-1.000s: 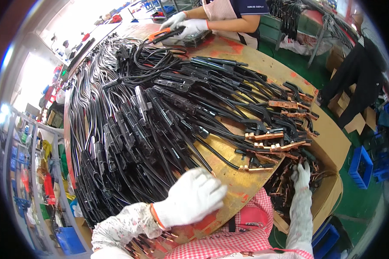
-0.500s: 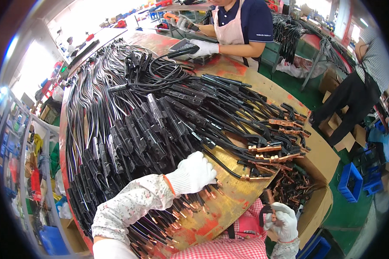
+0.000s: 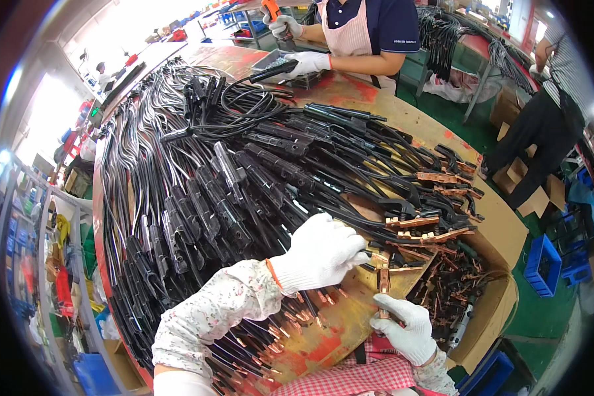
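Head view shows me the right hand pinching one copper clamp over the table's near right edge, pointed away, seemingly to face the left hand, whose curled fingers pinch what looks like one black cable end. To the right, perhaps for easy reach, one cardboard box holds copper parts, too jumbled to count; leftward fan black cables, likewise uncountable.
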A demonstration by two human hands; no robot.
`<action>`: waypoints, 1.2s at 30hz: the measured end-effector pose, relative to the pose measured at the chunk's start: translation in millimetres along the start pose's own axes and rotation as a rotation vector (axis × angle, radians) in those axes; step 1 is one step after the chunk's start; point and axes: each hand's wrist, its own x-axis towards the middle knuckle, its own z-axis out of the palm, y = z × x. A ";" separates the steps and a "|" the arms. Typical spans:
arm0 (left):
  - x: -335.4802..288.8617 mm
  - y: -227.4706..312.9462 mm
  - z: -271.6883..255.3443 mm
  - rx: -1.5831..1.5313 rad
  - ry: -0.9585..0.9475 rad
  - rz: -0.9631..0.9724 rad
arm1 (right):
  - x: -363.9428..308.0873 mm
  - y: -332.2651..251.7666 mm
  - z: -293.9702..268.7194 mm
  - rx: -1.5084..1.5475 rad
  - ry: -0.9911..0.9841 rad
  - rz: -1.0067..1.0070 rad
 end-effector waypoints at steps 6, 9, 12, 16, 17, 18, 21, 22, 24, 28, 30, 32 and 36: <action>-25.6 -2.4 18.3 0.093 -0.174 0.038 | 10.3 -14.8 8.9 -0.156 -0.026 -0.176; -27.3 -0.7 18.8 0.154 -0.205 0.054 | 15.7 -19.1 19.3 -0.606 -0.077 -0.365; -28.0 -0.5 23.0 0.195 -0.186 0.056 | 19.8 -18.3 22.8 -0.711 0.008 -0.496; -30.9 -1.5 10.9 0.035 -0.104 0.047 | 16.4 -15.5 1.9 -0.495 0.233 -0.521; -29.5 -1.2 6.4 0.018 -0.093 0.047 | 16.3 -6.9 0.5 -0.421 0.351 -0.557; -25.9 1.4 -1.3 0.005 -0.143 0.037 | 13.4 -1.7 3.3 -0.241 0.422 -0.464; -19.4 7.5 -6.0 -0.052 -0.128 0.075 | 11.2 12.0 23.3 0.836 0.437 -0.006; -17.2 9.2 -8.4 -0.041 -0.124 0.068 | 8.9 5.4 9.9 1.182 0.236 0.263; -16.7 8.8 -6.6 -0.035 -0.155 0.070 | 12.4 14.4 1.8 1.599 0.098 0.578; -10.0 10.1 -8.0 -0.099 -0.205 0.060 | 8.4 -5.6 -8.2 0.743 0.026 0.612; -8.7 8.7 -6.4 -0.129 -0.232 0.045 | 4.3 7.4 1.5 0.191 0.108 0.282; -6.8 7.2 -8.1 -0.198 -0.274 -0.004 | 6.9 7.8 5.1 0.094 0.128 0.193; -5.3 6.2 -9.4 -0.236 -0.310 -0.024 | 19.7 1.5 17.7 -0.192 0.166 0.001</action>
